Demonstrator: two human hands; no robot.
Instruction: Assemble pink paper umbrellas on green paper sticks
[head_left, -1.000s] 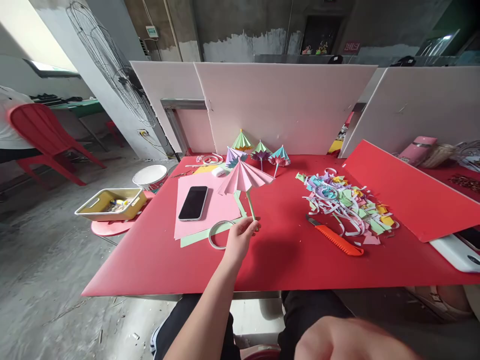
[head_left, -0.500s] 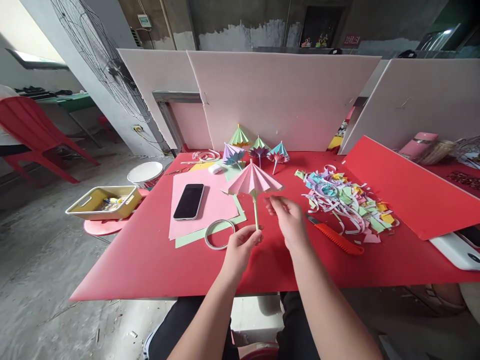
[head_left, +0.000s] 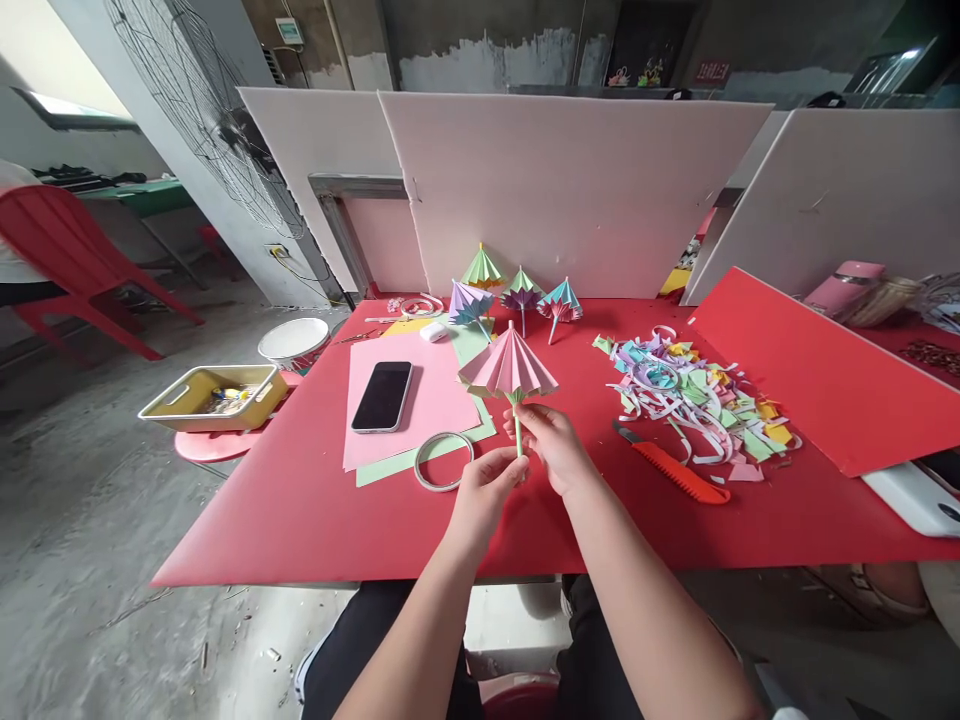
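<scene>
A pink pleated paper umbrella [head_left: 508,366] with a pale green paper handle stands upright above the red table, its canopy spread. My left hand [head_left: 491,482] pinches the lower end of the handle between thumb and fingers. Higher up, just beneath the canopy, my right hand [head_left: 551,440] has its fingers closed on the same handle. Left of my left hand lies a roll of tape [head_left: 418,468], partly over green paper [head_left: 390,471]. An orange utility knife [head_left: 679,474] rests to the right of my right hand.
A phone [head_left: 382,397] lies on pink paper [head_left: 442,385]. Several finished paper umbrellas [head_left: 482,268] stand at the back, before a pale board [head_left: 585,190]. Colourful paper scraps [head_left: 697,395] are heaped at right, near a red panel [head_left: 825,380]. A yellow basket [head_left: 169,403] sits left of the table.
My right hand has moved left and closed on the handle under the canopy; before, it was apart from the umbrella. The canopy looks slightly narrower. My left hand keeps its hold.
</scene>
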